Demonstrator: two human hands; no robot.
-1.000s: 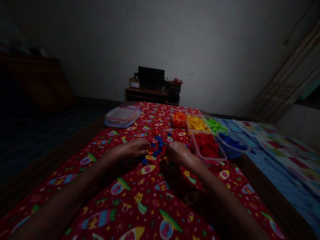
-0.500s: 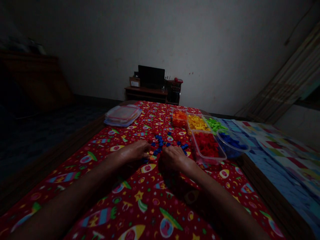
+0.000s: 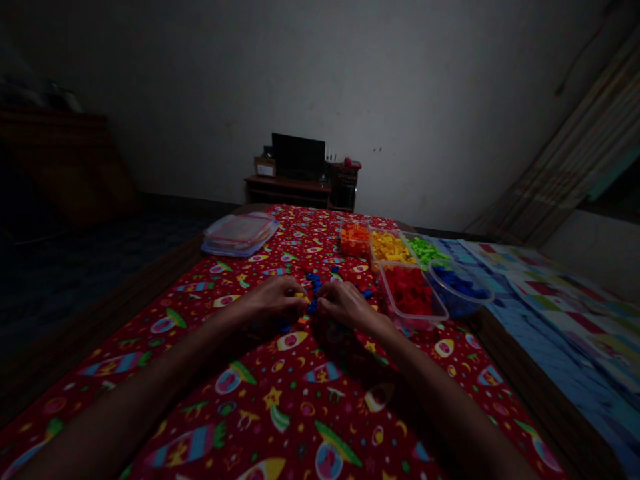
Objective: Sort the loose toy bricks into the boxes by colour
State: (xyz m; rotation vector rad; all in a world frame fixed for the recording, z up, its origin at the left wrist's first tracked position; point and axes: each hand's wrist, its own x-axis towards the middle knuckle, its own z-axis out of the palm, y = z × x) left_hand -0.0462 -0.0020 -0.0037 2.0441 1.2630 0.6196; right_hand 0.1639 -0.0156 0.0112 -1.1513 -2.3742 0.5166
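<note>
My left hand (image 3: 280, 297) is closed in a pinch, a small yellow building block (image 3: 301, 295) showing at its fingertips. Just to the right, my right hand (image 3: 346, 303) is closed too, fingertips against a short row of blue building blocks (image 3: 314, 283); what lies inside its pinch is hidden. The row sits between both hands, above a red patterned cloth (image 3: 280, 400). More blue blocks (image 3: 367, 294) lie loose beyond the right hand, and an orange block (image 3: 303, 321) is in front of the left fingertips.
Clear tubs stand at the right: orange blocks (image 3: 355, 231), yellow blocks (image 3: 390, 247), green blocks (image 3: 425, 251), red blocks (image 3: 409, 290) and blue blocks (image 3: 457, 280). Stacked lids (image 3: 240, 233) lie at the far left. A monitor (image 3: 299, 156) stands behind the table.
My hands have drawn closer together around the blue row. A yellow block now shows at my left fingertips. The whole view has shifted slightly.
</note>
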